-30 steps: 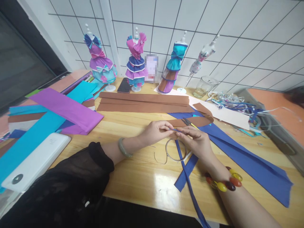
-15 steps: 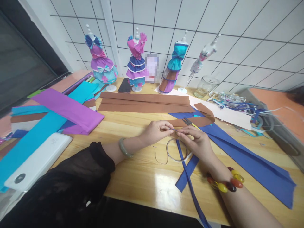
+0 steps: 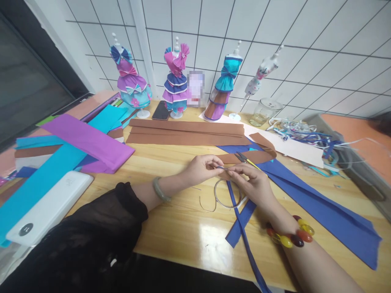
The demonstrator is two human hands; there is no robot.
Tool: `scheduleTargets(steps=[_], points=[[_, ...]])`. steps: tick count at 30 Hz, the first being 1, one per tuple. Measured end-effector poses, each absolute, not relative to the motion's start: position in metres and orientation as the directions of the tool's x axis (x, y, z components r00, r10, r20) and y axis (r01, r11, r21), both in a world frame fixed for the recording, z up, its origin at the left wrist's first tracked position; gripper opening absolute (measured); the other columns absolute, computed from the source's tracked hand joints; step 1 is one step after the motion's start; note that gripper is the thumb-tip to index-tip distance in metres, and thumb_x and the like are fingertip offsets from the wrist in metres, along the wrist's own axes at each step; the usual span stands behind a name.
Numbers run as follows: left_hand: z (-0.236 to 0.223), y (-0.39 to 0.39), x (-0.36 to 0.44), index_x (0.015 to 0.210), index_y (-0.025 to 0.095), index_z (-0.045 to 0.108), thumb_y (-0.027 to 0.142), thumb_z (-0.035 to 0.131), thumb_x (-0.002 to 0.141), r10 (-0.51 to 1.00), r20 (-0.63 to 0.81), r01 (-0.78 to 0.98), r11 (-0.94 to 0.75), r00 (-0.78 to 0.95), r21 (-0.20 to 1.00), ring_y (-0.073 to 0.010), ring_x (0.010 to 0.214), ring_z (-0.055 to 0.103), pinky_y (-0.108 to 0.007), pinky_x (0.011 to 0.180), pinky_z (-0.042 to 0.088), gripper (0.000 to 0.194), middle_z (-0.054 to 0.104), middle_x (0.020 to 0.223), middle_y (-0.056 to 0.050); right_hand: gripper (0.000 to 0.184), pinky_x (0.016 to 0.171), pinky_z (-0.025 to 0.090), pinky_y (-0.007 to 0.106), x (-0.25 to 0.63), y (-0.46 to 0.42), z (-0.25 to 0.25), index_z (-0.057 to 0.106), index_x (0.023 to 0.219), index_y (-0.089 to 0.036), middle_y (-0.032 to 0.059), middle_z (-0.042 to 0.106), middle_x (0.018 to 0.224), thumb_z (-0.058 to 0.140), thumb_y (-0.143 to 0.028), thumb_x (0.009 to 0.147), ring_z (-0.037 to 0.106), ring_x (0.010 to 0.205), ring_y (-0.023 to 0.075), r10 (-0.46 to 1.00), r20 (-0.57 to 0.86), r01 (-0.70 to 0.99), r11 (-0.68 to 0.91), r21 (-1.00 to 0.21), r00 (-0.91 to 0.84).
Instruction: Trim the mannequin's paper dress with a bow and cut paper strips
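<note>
narrow blue strip (image 3: 225,167) is over the middle of the worktop (image 3: 171,228). a broad blue cloth (image 3: 324,207) lies to the right, a folded brown cloth (image 3: 186,132) on the far side. a long blue ribbon (image 3: 246,243) runs toward the near edge; whether the strip joins it is hard to tell. left hand (image 3: 201,170) and right hand (image 3: 253,181) are nearly closed, each pinching the strip, with a thin wire coil (image 3: 215,194) just nearer.
</note>
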State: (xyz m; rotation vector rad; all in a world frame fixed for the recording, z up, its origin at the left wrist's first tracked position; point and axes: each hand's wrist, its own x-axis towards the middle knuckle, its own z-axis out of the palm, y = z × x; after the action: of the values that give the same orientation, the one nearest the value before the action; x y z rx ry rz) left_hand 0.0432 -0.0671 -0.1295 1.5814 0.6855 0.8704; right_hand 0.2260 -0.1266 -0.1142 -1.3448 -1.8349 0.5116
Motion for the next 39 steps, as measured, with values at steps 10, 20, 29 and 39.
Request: scheduleTargets(steps=[10, 20, 29, 39], points=[[-0.133, -0.067, 0.042, 0.085, 0.012, 0.066, 0.034, 0.062, 0.074, 0.784, 0.109, -0.009, -0.130, 0.611, 0.991, -0.0149, 0.076, 0.063, -0.025, 0.068, 0.048, 0.025, 0.068, 0.083, -0.009, 0.014, 0.073, 0.049, 0.034, 0.224, -0.126, -0.116, 0.068, 0.086, -0.023, 0.0042, 0.068, 0.084, 0.058, -0.031, 0.081, 0.062, 0.080, 0.0184, 0.933, 0.340, 0.606, 0.339, -0.720, -0.118], [-0.129, -0.066, 0.042, 0.082, 0.012, 0.066, 0.034, 0.065, 0.071, 0.808, 0.085, -0.016, -0.092, 0.584, 0.996, -0.0112, 0.068, 0.060, -0.021, 0.062, 0.044, 0.025, 0.067, 0.076, -0.006, 0.018, 0.067, 0.053, 0.033, 0.226, -0.127, -0.121, 0.070, 0.084, -0.020, 0.0057, 0.071, 0.084, 0.064, -0.035, 0.075, 0.065, 0.075, 0.0192, 0.972, 0.235, 0.489, 0.191, -0.851, 0.029], [-0.130, -0.064, 0.041, 0.089, 0.011, 0.063, 0.035, 0.062, 0.074, 0.803, 0.054, -0.033, -0.043, 0.594, 0.999, -0.0067, 0.056, 0.049, -0.020, 0.054, 0.036, 0.028, 0.057, 0.062, 0.000, 0.019, 0.055, 0.051, 0.028, 0.221, -0.127, -0.113, 0.073, 0.079, -0.021, 0.0034, 0.071, 0.072, 0.073, -0.033, 0.064, 0.061, 0.059, 0.0152, 0.975, 0.130, 0.325, 0.067, -0.943, 0.178], [-0.130, -0.060, 0.039, 0.091, 0.012, 0.063, 0.028, 0.061, 0.074, 0.787, 0.027, -0.074, 0.024, 0.616, 0.997, -0.0084, 0.061, 0.054, -0.021, 0.059, 0.040, 0.023, 0.059, 0.066, -0.001, 0.013, 0.058, 0.049, 0.026, 0.223, -0.127, -0.114, 0.073, 0.078, -0.024, 0.0018, 0.071, 0.073, 0.071, -0.029, 0.067, 0.060, 0.062, 0.0136, 0.978, 0.109, 0.273, 0.058, -0.960, 0.176]])
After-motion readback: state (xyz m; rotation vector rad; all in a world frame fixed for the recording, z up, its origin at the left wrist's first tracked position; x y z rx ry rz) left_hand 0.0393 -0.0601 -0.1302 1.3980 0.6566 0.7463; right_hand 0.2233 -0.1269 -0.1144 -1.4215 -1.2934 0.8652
